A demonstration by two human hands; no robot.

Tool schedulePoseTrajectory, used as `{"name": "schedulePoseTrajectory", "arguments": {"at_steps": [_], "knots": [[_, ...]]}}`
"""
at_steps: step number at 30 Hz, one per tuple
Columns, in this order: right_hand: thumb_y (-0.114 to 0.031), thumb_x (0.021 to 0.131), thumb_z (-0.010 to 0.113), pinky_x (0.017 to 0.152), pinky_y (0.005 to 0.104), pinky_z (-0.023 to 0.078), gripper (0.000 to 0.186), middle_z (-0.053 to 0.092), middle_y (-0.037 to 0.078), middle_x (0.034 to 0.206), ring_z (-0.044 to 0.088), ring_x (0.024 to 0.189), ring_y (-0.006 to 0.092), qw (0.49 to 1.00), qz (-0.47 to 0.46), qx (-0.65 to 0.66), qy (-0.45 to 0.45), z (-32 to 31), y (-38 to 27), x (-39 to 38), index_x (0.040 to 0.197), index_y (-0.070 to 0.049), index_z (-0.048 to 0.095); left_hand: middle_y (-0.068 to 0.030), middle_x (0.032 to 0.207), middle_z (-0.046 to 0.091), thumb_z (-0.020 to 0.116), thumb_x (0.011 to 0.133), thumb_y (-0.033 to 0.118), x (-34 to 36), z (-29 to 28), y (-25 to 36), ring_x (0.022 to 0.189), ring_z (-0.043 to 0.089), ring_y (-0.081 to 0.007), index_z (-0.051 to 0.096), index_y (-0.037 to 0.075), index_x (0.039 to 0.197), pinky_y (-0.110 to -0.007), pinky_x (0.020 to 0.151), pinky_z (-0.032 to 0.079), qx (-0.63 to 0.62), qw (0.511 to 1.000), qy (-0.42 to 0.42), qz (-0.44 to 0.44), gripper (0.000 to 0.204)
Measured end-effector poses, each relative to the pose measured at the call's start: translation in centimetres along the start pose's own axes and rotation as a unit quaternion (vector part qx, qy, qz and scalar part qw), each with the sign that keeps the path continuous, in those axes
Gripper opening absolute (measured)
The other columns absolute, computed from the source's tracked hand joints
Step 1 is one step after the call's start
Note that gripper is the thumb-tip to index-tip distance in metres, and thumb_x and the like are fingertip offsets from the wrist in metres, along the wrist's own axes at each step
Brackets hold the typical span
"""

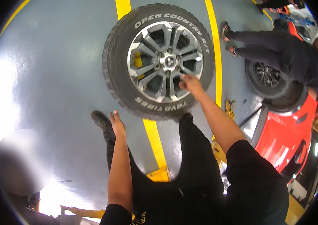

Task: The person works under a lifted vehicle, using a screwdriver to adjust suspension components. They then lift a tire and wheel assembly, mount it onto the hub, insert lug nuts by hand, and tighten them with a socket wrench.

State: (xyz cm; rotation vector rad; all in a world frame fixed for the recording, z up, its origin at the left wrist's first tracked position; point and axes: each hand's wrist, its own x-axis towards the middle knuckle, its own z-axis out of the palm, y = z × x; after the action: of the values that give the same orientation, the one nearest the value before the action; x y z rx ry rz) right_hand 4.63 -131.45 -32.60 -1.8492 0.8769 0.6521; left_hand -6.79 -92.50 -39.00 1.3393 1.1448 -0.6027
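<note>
A large wheel (172, 96) with a chunky black tyre and a silver-and-black alloy rim is in front of me, its outer face turned toward me. I cannot tell whether it lies flat or is tilted. My right hand (191, 84) is over the rim's lower right, by the spokes, fingers partly bent and apart, with nothing seen in them. My left hand (117, 125) hangs apart from the tyre, below its lower left edge, fingers stretched out and holding nothing. My right shoe is mostly hidden near the tyre's lower edge.
Yellow lines (214, 41) cross the grey floor. At right a person in dark clothes (275, 47) bends beside another black wheel (267, 77) and a red car body part (286, 133). Yellow metal lift parts (159, 175) stand near my legs. A blurred round shape (23, 162) is at lower left.
</note>
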Motion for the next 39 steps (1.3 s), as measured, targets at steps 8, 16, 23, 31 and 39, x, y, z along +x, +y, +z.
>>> {"name": "schedulePoseTrajectory", "arguments": {"at_steps": [8, 16, 23, 31, 39], "knots": [[-0.061, 0.094, 0.058, 0.108, 0.0455, 0.038, 0.076, 0.051, 0.020, 0.146, 0.054, 0.125, 0.0313, 0.996, 0.013, 0.016, 0.087, 0.1, -7.8, 26.7, 0.140, -0.001, 0.054, -0.0259, 0.137, 0.056, 0.031, 0.105, 0.055, 6.4, 13.7, -3.3, 0.124, 0.053, -0.0431, 0.051, -0.002, 0.138, -0.047, 0.105, 0.041, 0.021, 0.920, 0.384, 0.078, 0.069], [-0.057, 0.090, 0.070, 0.111, 0.0454, 0.036, 0.084, 0.050, 0.018, 0.148, 0.053, 0.127, 0.0318, 0.975, 0.044, 0.170, 0.136, 2.9, -8.0, 27.6, 0.140, 0.007, 0.049, -0.0215, 0.139, 0.057, 0.035, 0.105, 0.054, 6.1, 13.4, -2.3, 0.126, 0.053, -0.0411, 0.053, 0.000, 0.139, -0.045, 0.105, 0.042, 0.065, 0.918, 0.389, 0.046, 0.066], [-0.040, 0.089, 0.067, 0.099, 0.0459, 0.044, 0.076, 0.054, 0.022, 0.137, 0.055, 0.120, 0.0323, 0.972, -0.012, 0.129, 0.195, 2.2, -9.0, 24.3, 0.140, 0.012, 0.044, -0.0273, 0.137, 0.057, 0.036, 0.106, 0.052, 9.4, 12.3, -6.6, 0.125, 0.054, -0.0429, 0.053, -0.004, 0.137, -0.047, 0.104, 0.042, 0.017, 0.930, 0.360, 0.079, 0.067], [-0.021, 0.084, 0.071, 0.109, 0.0362, 0.038, 0.077, 0.051, 0.026, 0.139, 0.050, 0.128, 0.0330, 0.980, -0.119, 0.111, 0.111, 2.8, -8.3, 14.7, 0.143, 0.013, 0.033, -0.0256, 0.127, 0.060, 0.036, 0.108, 0.037, 17.5, 12.3, -14.5, 0.116, 0.057, -0.0404, 0.058, -0.004, 0.127, -0.044, 0.101, 0.045, -0.048, 0.963, 0.249, 0.092, 0.050], [-0.009, 0.085, 0.064, 0.112, 0.0467, 0.036, 0.068, 0.046, 0.036, 0.138, 0.046, 0.131, 0.0476, 0.972, -0.230, -0.048, 0.010, 5.4, -13.8, 8.9, 0.142, 0.013, 0.033, -0.0208, 0.144, 0.052, 0.046, 0.106, 0.037, 15.5, 10.1, 19.1, 0.135, 0.047, -0.0290, 0.047, -0.007, 0.142, -0.040, 0.113, 0.035, 0.054, 0.891, 0.279, 0.354, 0.056]]}}
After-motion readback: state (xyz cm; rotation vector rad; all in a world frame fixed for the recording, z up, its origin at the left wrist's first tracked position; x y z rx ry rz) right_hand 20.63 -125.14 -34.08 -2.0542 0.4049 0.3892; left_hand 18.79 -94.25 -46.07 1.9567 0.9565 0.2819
